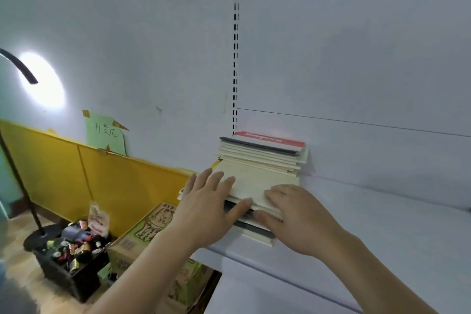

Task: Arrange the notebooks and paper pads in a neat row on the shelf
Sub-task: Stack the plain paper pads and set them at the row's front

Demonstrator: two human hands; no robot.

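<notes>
Both forearms reach in from the bottom edge toward the white shelf [369, 224]. Going left to right: a cardboard box [142, 239] sits on the floor beside the shelf; the left hand [206, 209] lies flat, fingers straight, on the near stack of notebooks and pads [257, 186]; the right hand [300, 214] presses its front edge, fingers bent over it, though whether they grip is unclear. A second stack, with a red-covered notebook [270, 139], rests against the back panel. Squaring seems underway; next likely calls for aligning the edges.
</notes>
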